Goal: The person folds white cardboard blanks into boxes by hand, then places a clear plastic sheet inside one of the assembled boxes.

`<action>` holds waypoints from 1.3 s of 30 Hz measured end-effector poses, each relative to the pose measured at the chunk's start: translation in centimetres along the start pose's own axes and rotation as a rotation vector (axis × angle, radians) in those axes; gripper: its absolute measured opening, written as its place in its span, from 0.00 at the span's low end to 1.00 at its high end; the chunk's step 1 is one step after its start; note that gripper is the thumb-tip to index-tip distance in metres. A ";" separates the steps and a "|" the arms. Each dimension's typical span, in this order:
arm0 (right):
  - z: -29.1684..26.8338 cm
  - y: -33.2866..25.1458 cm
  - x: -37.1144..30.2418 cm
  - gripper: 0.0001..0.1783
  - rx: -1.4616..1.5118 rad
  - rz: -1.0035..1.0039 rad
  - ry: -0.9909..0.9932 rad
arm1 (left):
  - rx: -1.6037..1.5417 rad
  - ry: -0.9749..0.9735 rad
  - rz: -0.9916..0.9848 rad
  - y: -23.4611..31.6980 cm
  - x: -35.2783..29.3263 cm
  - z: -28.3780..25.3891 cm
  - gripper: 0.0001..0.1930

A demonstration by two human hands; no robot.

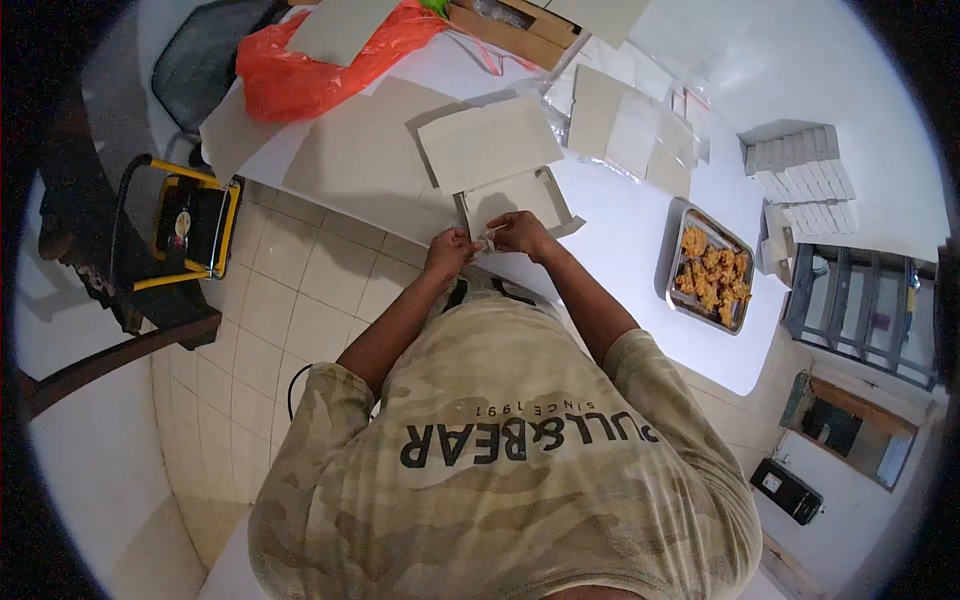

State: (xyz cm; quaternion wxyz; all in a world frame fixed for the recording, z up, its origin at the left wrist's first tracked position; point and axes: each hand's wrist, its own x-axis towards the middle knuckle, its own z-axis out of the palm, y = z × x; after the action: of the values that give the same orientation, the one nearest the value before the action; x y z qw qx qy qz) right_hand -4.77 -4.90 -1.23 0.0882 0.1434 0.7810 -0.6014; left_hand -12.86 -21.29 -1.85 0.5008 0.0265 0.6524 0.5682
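Observation:
A partly folded cardboard box lies at the near edge of the white table, its lid opened back away from me. At the box's near left corner my left hand is closed, fingers pinching the cardboard. Just right of it my right hand also pinches the near side, close to a small folded flap. The fingertips partly cover that corner, so the exact fold cannot be made out. A side flap sticks out at the box's right.
Flat cardboard sheets lie to the left on the table. A red plastic bag sits at the far left. On the right stands a metal tray of fried food, with stacked white boxes beyond. A yellow-framed trolley is left.

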 end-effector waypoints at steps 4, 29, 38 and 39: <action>0.2 -1.4 0.2 0.13 0.218 0.289 0.011 | -0.055 0.005 -0.049 -0.2 0.0 -0.2 0.15; 5.3 0.0 0.6 0.09 0.360 0.116 0.309 | 0.993 0.187 0.684 2.5 0.3 -0.5 0.07; 8.9 4.3 1.6 0.07 0.820 -0.054 0.538 | 1.241 0.119 0.842 3.6 -0.4 0.1 0.05; 9.3 4.1 1.5 0.07 0.838 -0.048 0.542 | 1.256 0.108 0.832 3.4 -0.4 -0.2 0.05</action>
State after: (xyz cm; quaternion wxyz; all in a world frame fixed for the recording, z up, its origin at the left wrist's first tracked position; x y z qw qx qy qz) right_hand -5.10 -12.70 -7.88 -0.1970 0.2994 0.4701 -0.8066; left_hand -14.64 -20.49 1.03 0.1031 0.5232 0.8134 0.2323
